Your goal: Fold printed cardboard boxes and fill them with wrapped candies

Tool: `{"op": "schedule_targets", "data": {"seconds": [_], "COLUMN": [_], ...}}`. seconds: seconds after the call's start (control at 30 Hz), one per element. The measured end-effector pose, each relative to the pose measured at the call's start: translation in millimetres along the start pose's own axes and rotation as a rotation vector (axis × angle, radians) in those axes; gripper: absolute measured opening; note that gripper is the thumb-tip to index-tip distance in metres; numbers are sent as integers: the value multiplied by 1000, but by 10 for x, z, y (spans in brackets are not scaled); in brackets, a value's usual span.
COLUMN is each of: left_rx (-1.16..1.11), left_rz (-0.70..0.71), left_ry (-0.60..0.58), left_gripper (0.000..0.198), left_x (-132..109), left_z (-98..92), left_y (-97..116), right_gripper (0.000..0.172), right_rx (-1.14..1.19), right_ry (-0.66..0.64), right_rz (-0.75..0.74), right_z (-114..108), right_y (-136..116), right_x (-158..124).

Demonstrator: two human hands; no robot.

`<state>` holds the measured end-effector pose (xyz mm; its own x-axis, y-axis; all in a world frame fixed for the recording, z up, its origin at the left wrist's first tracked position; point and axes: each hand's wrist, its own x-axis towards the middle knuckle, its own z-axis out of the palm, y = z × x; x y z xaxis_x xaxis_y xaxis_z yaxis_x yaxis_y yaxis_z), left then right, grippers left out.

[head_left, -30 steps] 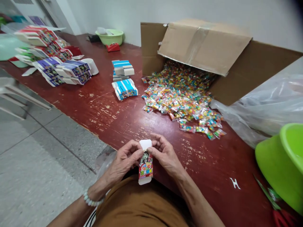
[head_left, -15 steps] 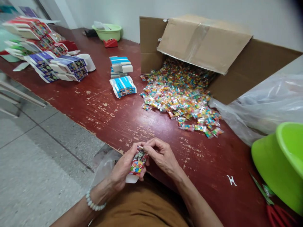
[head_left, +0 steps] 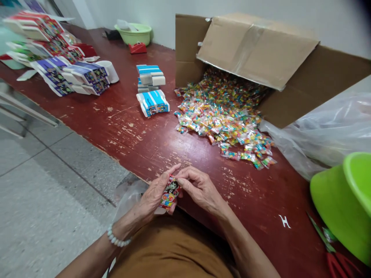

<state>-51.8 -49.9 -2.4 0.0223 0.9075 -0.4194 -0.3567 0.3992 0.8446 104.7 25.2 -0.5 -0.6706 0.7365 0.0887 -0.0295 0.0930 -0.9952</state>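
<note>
Both of my hands grip a small red printed carton (head_left: 170, 194) just above my lap, at the near edge of the dark red table (head_left: 139, 139). My left hand (head_left: 152, 197) wraps round its lower body. The fingers of my right hand (head_left: 199, 189) press on its top end, where the flap is folded down. A beaded bracelet (head_left: 117, 240) sits on my left wrist. A heap of small clear packets of coloured sweets (head_left: 223, 116) spills onto the table beyond my hands.
The sweets pour from a tipped cardboard box (head_left: 261, 50). Blue cartons (head_left: 153, 102) lie mid-table, purple and red ones (head_left: 72, 75) at far left. A green basin (head_left: 344, 204) and clear plastic bag (head_left: 324, 131) are on the right, red scissors (head_left: 342, 264) near it. A green bowl (head_left: 133, 34) stands far back.
The white top flap that stood open a second ago is now folded down. The carton has tilted and sunk lower into my left hand.
</note>
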Motion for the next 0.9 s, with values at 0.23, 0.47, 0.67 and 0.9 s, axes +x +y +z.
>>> {"op": "schedule_targets", "data": {"seconds": [0.23,0.47,0.67,0.9], "left_rx": [-142,-498,-278,908], "left_rz": [57,127,234,404], "left_ry": [74,317,349,98], "left_gripper": [41,33,39,35], "left_x": [1,-217,-120,145], "left_z": [6,-334,-338,-324], "left_y": [-10,119,128,5], "right_gripper": [29,74,34,42], "right_rx": [136,-31,224,-703], "right_ry": [2,51,275,499], "right_rz": [134,192,277,75], "right_z": [121,452,456,-985], "right_y": [247,271,216,319], "right_x": [-81,-109,55,292]}}
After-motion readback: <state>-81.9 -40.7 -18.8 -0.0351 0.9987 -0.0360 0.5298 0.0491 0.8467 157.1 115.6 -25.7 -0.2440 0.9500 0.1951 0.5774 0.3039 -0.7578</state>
